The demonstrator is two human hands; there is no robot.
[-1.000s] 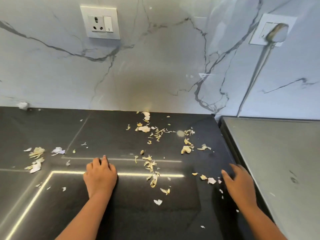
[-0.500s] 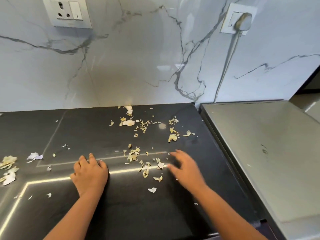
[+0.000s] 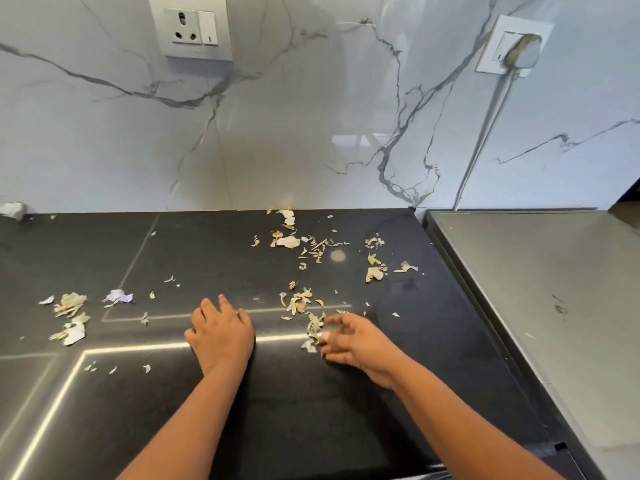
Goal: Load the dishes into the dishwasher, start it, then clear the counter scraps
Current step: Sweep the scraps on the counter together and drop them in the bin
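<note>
Pale dry peel scraps (image 3: 298,303) lie scattered over the black counter (image 3: 207,254), with further clusters near the wall (image 3: 287,240), at the right (image 3: 374,273) and at the far left (image 3: 69,317). My left hand (image 3: 221,336) rests palm down on the counter, fingers relaxed, holding nothing. To its right, my right hand (image 3: 353,341) lies with fingers and thumb curled round a small heap of scraps (image 3: 313,332) at its fingertips; that spot is slightly blurred.
A grey steel appliance top (image 3: 540,289) adjoins the counter on the right, slightly higher. The marble wall (image 3: 311,133) behind carries a socket (image 3: 192,27) and a plugged-in cord (image 3: 485,133). A crumpled white bit (image 3: 14,210) sits at the far left by the wall.
My right hand swept left from the counter's right edge, dragging scraps together, and its fingers have curled round the heap. My left hand stayed in place. The camera view shifted.
</note>
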